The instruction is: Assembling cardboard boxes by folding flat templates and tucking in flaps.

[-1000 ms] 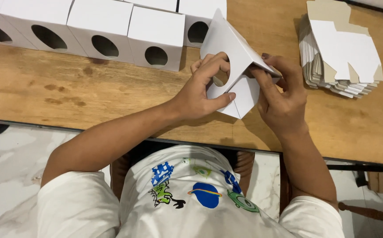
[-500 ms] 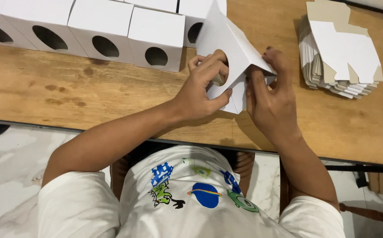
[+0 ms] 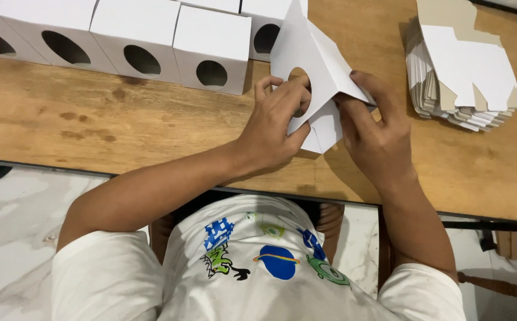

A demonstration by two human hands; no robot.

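Over the wooden table [image 3: 92,125], both hands are on one white card box blank [image 3: 312,65], held just above the tabletop, near the row of finished boxes.

Left hand [image 3: 273,128]: fingers curled and closed around the blank's left panel, fingertips at the round cutout, thumb under the lower flap. Right hand [image 3: 374,134]: pinching the right edge, fingers on top and pressing along the fold, thumb side underneath (mostly hidden).

Change vs a second ago: the blank has tilted up and swung toward the boxes, its top corner now overlapping the box row. The right hand has slid from the outer corner in toward the middle fold; the lower flaps look more tucked in than they were. The left hand's grip is roughly unchanged. Reads as the fold being pressed further along, with the blank not yet a closed box shape.

Around it: a row of folded white boxes [image 3: 211,47] with round holes along the far edge, touching one another; a stack of flat blanks [image 3: 466,77] to the right, well apart from the hands.
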